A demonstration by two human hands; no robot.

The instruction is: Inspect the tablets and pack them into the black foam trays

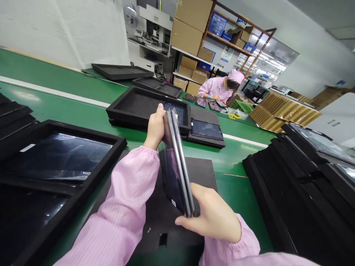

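Two tablets, pressed face to back, stand on edge between my hands above a black foam mat. My left hand grips their far end, with the thumb up near the top corner. At the near end my right hand is closed around the lower corner, its thumb beneath and its fingers on the right side. The tablet on the left shows a dark glossy screen and a small white label near its bottom. Part of my left hand's fingers is hidden behind the tablets.
To the left lies a black foam tray holding tablets. Another foam tray sits ahead, beside a tablet on foam. Stacked black trays rise at the right. Across the green bench, a co-worker in pink handles devices.
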